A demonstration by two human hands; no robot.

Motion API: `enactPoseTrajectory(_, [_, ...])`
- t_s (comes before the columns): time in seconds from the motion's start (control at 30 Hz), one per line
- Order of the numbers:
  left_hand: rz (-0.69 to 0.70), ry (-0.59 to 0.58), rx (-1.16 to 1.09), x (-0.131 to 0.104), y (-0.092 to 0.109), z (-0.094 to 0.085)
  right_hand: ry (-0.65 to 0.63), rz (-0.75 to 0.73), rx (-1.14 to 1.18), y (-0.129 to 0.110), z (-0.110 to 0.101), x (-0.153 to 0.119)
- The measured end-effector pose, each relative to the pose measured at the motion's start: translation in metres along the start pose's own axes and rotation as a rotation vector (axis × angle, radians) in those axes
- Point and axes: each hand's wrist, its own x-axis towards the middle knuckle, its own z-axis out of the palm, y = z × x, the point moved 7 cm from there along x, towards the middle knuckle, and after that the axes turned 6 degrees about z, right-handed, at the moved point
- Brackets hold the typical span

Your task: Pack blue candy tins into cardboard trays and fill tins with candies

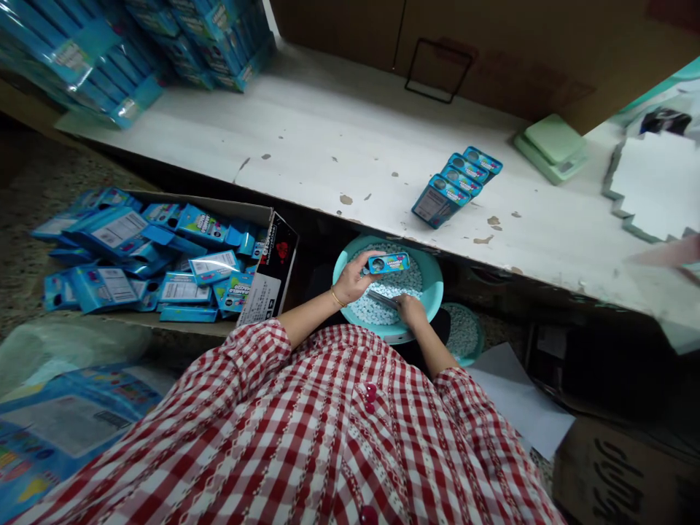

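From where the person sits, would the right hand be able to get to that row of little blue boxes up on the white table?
Probably yes. The right hand rests in the teal basin just below the table edge, and the row of blue boxes stands near that edge with bare tabletop around it.

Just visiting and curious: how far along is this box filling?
Done: four blue boxes stand in a row on the white table. In hand: the left hand holds one box over the bowl of white pellets. Left: many boxes in the carton.

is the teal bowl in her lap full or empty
Fairly full: small white pellets cover the inside of the round teal plastic bowl, below the small blue box held in the left hand.
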Motion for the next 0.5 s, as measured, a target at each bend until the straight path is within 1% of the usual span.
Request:
enactPoseTrajectory(0.1, [0.035,-0.018,0.022,0.018,0.016,-0.006,0.013,-0.006,0.014,0.000,-0.001,-0.002])
enactPoseTrajectory(0.17, [0.059,-0.038,0.010,0.041,0.022,-0.005,0.021,-0.008,0.025,0.000,-0.002,-0.003])
enactPoseTrajectory(0.23, [0.093,-0.085,0.000,0.070,0.022,0.003,0.025,-0.011,0.037,0.000,-0.002,-0.004])
enactPoseTrajectory(0.3, [0.134,-0.140,-0.009,0.101,0.017,0.014,0.026,-0.020,0.051,-0.002,-0.002,-0.005])
enactPoseTrajectory(0.37, [0.166,-0.179,-0.018,0.125,0.007,0.026,0.035,-0.027,0.068,-0.003,-0.001,-0.009])
enactPoseTrajectory(0.43, [0.151,-0.164,-0.031,0.140,-0.007,0.032,0.052,-0.043,0.086,-0.003,-0.005,-0.016])
enactPoseTrajectory(0.47, [0.126,-0.149,-0.042,0.144,-0.014,0.034,0.056,-0.057,0.091,-0.002,-0.011,-0.022])
enactPoseTrajectory(0.5, [0.092,-0.138,-0.057,0.145,-0.021,0.035,0.080,-0.076,0.103,0.000,-0.021,-0.027])
